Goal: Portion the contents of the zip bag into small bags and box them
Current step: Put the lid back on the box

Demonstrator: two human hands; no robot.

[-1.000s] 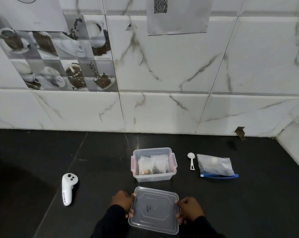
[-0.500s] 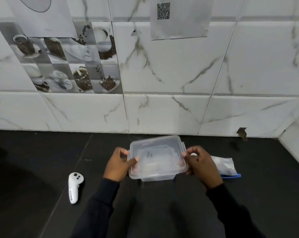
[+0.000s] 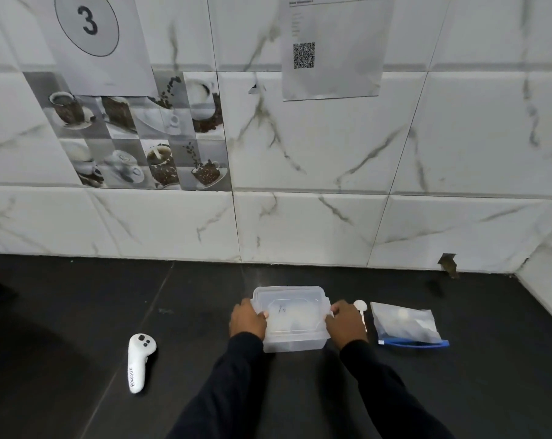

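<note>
A clear plastic box [image 3: 295, 342] stands on the black counter with its clear lid [image 3: 288, 307] lying on top. My left hand [image 3: 247, 318] grips the lid's left edge and my right hand [image 3: 345, 321] grips its right edge. The small bags inside show only as pale blurs through the lid. To the right lies the zip bag [image 3: 406, 326] with a blue seal, flat on the counter. A white plastic spoon [image 3: 361, 307] rests between the box and the zip bag, partly behind my right hand.
A white hand controller [image 3: 139, 362] lies on the black counter [image 3: 78, 312] to the left of the box. The marble-tiled wall [image 3: 300, 223] rises just behind the box. A side wall closes the counter at the far right.
Both hands lifted the lid from the counter's front, carried it over the box and set it down on top. The camera tilted up.
</note>
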